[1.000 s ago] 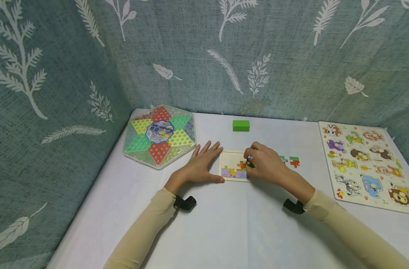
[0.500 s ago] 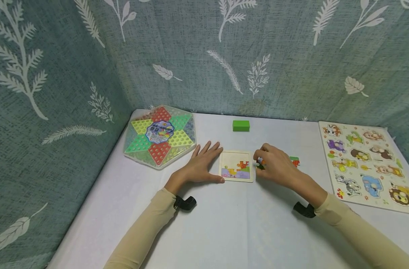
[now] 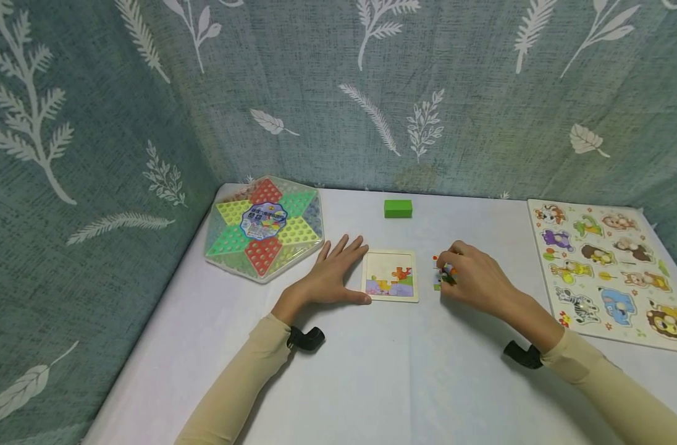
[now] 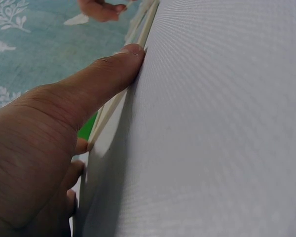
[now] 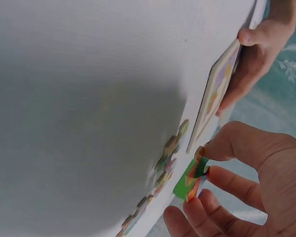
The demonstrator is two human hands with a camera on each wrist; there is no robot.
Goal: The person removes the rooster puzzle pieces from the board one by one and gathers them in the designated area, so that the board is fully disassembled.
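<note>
My right hand pinches a small jigsaw piece between thumb and fingertips, its green and orange print showing in the right wrist view. The hand hovers over loose jigsaw pieces to the right of the puzzle tray, partly covering them in the head view. In that square wooden tray, several joined pieces fill the lower part and right side; the upper left shows bare wood. My left hand lies with fingers spread at the tray's left edge, thumb at its near corner.
A green block stands behind the tray. At the back left lies a hexagonal Chinese checkers set in clear packaging. A large animal peg-style board lies at the right. Patterned curtain encloses the back and left.
My right hand has moved right, from over the tray to over the loose pieces, still pinching the jigsaw piece. The left hand and tray stay in place.
</note>
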